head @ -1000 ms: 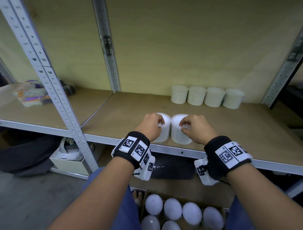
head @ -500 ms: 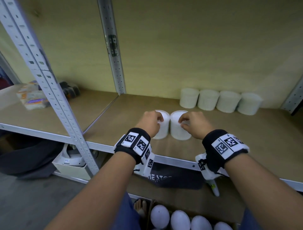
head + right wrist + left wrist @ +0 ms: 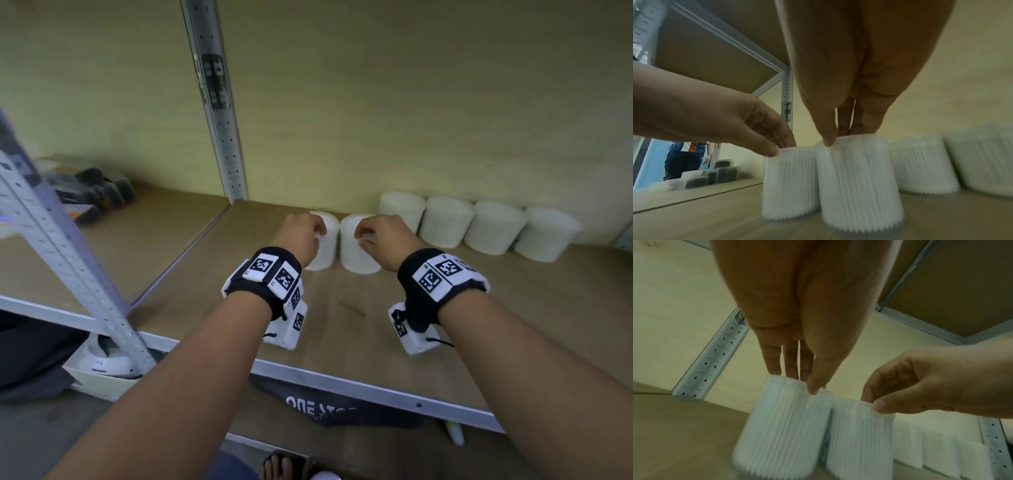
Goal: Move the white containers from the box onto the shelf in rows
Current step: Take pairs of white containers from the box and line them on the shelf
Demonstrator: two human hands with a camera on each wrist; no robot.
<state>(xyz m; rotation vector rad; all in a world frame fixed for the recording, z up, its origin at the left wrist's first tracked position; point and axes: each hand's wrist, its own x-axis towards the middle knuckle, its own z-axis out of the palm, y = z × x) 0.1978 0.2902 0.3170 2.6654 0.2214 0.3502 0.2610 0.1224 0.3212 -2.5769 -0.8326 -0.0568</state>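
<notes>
Mid-frame, left hand (image 3: 301, 236) and right hand (image 3: 388, 238) are each pinching a white ribbed plastic container (image 3: 323, 246) (image 3: 356, 251) by its rim on the brown wooden shelf (image 3: 445, 301).

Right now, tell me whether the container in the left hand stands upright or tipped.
Upright. The left hand pinches the left container by its top rim; its base sits flat on the shelf.

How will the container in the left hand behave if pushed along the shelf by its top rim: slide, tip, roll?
The left hand pinches the left container at its top rim. Probably light: fingertips alone manage it. Taller than wide, so a high push may tip it; pushing low looks safer. Once tipped, the round ribbed wall could roll. It stands beside the right container, limiting sideways travel.
</notes>
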